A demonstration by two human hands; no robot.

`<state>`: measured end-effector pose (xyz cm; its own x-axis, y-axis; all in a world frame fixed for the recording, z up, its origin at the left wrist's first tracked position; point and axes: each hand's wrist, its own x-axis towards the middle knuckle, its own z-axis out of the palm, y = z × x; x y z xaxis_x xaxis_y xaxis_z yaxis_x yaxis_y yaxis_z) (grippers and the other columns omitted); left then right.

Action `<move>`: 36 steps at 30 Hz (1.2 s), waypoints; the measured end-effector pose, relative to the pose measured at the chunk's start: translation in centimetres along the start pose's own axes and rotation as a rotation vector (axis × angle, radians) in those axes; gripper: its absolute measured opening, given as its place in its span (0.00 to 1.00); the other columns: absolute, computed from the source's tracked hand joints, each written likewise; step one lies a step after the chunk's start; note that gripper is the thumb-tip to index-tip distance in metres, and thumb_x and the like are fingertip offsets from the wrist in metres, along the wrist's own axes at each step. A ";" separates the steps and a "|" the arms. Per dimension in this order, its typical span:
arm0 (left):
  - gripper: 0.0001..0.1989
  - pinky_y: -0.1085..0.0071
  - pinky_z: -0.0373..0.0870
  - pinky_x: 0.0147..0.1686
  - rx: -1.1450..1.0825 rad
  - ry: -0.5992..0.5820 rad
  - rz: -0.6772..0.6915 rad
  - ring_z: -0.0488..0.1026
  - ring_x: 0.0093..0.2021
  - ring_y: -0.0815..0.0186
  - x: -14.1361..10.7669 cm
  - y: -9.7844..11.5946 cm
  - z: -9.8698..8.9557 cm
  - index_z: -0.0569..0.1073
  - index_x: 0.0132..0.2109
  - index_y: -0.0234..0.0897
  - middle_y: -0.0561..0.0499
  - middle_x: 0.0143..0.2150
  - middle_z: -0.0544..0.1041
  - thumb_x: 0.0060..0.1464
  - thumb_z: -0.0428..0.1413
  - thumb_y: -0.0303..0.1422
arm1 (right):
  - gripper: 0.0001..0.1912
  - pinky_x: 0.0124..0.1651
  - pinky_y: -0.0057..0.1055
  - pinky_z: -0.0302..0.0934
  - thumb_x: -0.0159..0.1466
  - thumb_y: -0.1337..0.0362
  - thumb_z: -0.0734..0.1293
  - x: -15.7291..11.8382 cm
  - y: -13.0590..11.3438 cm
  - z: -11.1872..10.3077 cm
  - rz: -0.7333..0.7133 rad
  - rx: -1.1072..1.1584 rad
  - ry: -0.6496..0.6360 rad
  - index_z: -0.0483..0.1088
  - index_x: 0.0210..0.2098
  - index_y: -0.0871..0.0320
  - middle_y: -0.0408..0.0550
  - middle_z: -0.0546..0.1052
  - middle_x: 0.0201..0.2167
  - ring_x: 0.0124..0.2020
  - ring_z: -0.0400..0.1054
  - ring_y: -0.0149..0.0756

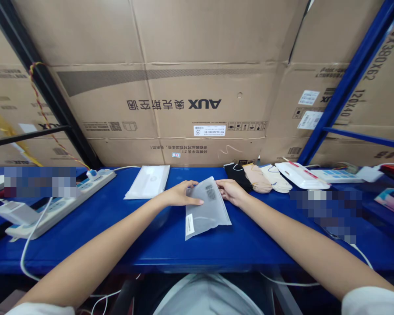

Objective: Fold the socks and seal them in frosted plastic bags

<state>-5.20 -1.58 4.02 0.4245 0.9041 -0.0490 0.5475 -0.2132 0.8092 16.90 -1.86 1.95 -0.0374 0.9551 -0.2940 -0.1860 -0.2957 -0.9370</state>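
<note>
Between my two hands is a frosted plastic bag (207, 208) with dark print near its top and a white label at its lower left corner. My left hand (180, 194) grips its left edge, thumb lying across the front and fingers behind. At the upper right edge, my right hand (231, 191) holds the bag too, with its fingers partly hidden behind it. The bag is tilted over the blue table. A stack of similar frosted bags (148, 181) lies to the left. Behind my right hand are black socks (238, 176), beige socks (258, 178) and white socks (276, 178).
A power strip (85, 188) with a plugged-in charger (16, 213) runs along the left side of the blue table (144, 245). At the right are a white plastic box (302, 176) and another power strip (336, 176). Cardboard (184, 43) walls the back, between metal posts.
</note>
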 end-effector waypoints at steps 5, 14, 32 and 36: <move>0.24 0.69 0.68 0.40 0.044 0.118 0.164 0.75 0.42 0.55 1.5 -0.6 0.0 0.81 0.42 0.41 0.46 0.41 0.81 0.37 0.67 0.48 | 0.09 0.20 0.24 0.59 0.62 0.59 0.67 0.2 0.6 0.6 0.009 -0.044 -0.023 0.69 0.29 0.59 0.42 0.72 0.21 0.18 0.64 0.27; 0.25 0.73 0.60 0.20 -0.156 -0.022 -0.023 0.70 0.22 0.65 2.1 -0.6 2.0 0.79 0.30 0.35 0.50 0.23 0.77 0.47 0.58 0.55 | 0.10 0.26 0.25 0.55 0.51 0.60 0.71 0.0 1.8 1.1 -0.289 -0.161 -0.122 0.67 0.25 0.58 0.38 0.70 0.19 0.21 0.61 0.27; 0.17 0.73 0.66 0.28 -0.556 -0.034 -0.087 0.72 0.24 0.68 0.8 -0.5 3.4 0.79 0.32 0.36 0.51 0.27 0.78 0.42 0.66 0.45 | 0.22 0.23 0.26 0.41 0.50 0.49 0.71 -1.0 1.6 0.5 -0.260 -0.242 -0.241 0.58 0.20 0.56 0.33 0.58 0.15 0.18 0.48 0.25; 0.16 0.73 0.66 0.25 -0.570 0.151 -0.129 0.71 0.22 0.68 1.6 -1.0 2.2 0.77 0.29 0.35 0.52 0.24 0.77 0.39 0.66 0.44 | 0.21 0.23 0.26 0.41 0.49 0.52 0.73 -1.2 1.2 0.4 -0.212 -0.201 -0.286 0.58 0.20 0.56 0.33 0.58 0.15 0.17 0.49 0.24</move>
<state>-3.50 -0.69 1.87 0.2503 0.9610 -0.1176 0.0973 0.0959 0.9906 16.34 -3.41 1.22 -0.2961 0.9537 -0.0526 -0.0240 -0.0625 -0.9978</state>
